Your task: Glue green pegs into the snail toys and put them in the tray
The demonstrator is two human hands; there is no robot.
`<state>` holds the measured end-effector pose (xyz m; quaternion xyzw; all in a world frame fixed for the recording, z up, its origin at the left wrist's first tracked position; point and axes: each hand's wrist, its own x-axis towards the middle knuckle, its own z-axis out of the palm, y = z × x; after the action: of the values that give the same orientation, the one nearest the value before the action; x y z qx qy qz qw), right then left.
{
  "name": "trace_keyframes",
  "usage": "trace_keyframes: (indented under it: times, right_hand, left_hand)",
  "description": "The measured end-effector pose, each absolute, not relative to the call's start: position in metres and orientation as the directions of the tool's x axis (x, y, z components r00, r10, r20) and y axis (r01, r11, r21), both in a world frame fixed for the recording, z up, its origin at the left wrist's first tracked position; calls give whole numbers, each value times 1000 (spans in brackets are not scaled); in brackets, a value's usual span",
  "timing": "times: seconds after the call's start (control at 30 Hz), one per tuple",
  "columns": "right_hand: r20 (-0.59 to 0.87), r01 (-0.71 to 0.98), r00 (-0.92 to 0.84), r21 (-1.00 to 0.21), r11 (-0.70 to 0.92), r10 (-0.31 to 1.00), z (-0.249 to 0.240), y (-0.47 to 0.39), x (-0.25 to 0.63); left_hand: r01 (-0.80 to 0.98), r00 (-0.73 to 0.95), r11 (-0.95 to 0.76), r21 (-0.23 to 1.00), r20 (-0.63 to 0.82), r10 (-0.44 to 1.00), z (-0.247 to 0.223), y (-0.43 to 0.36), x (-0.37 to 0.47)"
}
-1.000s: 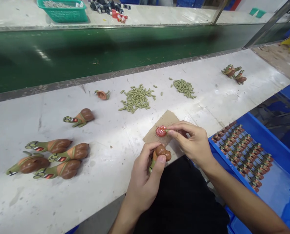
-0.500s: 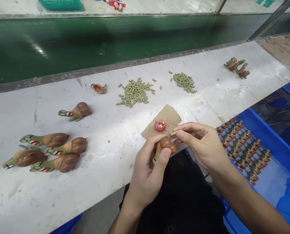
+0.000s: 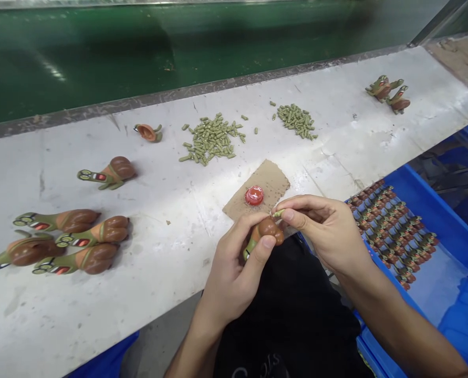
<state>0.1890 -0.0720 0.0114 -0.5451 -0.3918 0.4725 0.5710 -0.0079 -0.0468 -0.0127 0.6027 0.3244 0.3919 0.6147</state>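
A glossy brown-and-green moulded figurine (image 3: 268,230) is held over the near edge of the white worktable (image 3: 170,278), gripped between the left hand's (image 3: 234,262) thumb and fingers. A small pale-green peg-shaped piece (image 3: 279,213) is pinched between the thumb and forefinger of the right hand (image 3: 328,231). The step in hand seems to be lining the piece up with the figurine; precise aim and a steady grip appear called for. The figurine's head is mostly covered, and whether the two parts touch cannot be made out.

Left hand (image 3: 234,268) grips brown-green figurine (image 3: 268,229); right hand (image 3: 328,228) pinches green peg (image 3: 279,212) close by.
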Motion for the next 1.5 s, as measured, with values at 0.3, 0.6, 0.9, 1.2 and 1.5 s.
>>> trace_keyframes:
  times: [0.3, 0.6, 0.9, 1.2, 1.5]
  right_hand:
    - [-65, -68, 240, -996, -50, 969, 12, -71, 190]
    - [407, 539, 216, -808, 239, 888, 13, -55, 188]
    - [386, 557, 126, -790, 257, 914, -3, -53, 186]
    - [459, 655, 31, -680, 329, 888, 2, -53, 187]
    - [501, 686, 11, -633, 358, 865, -4, -54, 189]
  left_hand:
    - [-78, 489, -8, 997, 45, 871, -12, -48, -10]
    - [-121, 428, 49, 991, 8, 904, -19, -53, -10]
    - [-128, 439, 22, 992, 37, 898, -16, -53, -9]
    - [-144, 453, 14, 990, 53, 890, -17, -51, -10]
    - [-147, 459, -18, 989, 84, 885, -18, -50, -10]
